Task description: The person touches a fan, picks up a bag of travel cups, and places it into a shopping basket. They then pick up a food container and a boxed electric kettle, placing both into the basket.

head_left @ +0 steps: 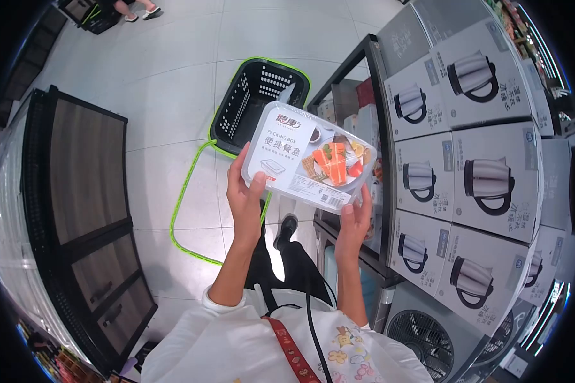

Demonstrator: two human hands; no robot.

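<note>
A clear plastic packing box (310, 156) with a printed food picture is held up in front of my body, its label facing me. My left hand (245, 191) grips its lower left corner, thumb on the front. At the lower right edge, my right hand (355, 223) holds the box with the thumb near the barcode. Behind the box, on the floor, stands a black shopping basket (239, 105) with a green rim; a pale item (287, 93) lies inside it. The basket's green handle (184, 214) rests folded out to the left.
Kettle boxes (489, 175) are stacked on the right beside a dark-framed shelf (380, 159). A fan (420, 335) sits below them. On the left stands a dark wood-panelled cabinet (89, 169). At the top, a person's legs (125, 9) show near another basket (99, 19).
</note>
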